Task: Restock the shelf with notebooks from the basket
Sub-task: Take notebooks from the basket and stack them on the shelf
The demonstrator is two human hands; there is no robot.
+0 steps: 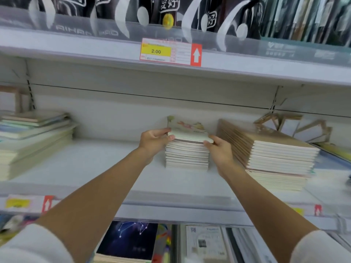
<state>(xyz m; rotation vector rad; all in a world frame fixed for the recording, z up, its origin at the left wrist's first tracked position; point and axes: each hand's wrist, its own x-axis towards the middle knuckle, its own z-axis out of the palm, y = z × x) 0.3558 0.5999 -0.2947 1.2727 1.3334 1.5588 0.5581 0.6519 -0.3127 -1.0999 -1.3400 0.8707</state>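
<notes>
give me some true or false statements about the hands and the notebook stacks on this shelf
1. The left hand and right hand both hold the top notebooks on the middle stack. True.
2. The price tag overhead reads 5.00. False: it reads 2.00.
3. A brown-covered stack lies right of the middle stack. True.
4. The middle stack's notebooks stand upright. False: they lie flat on the shelf.
</notes>
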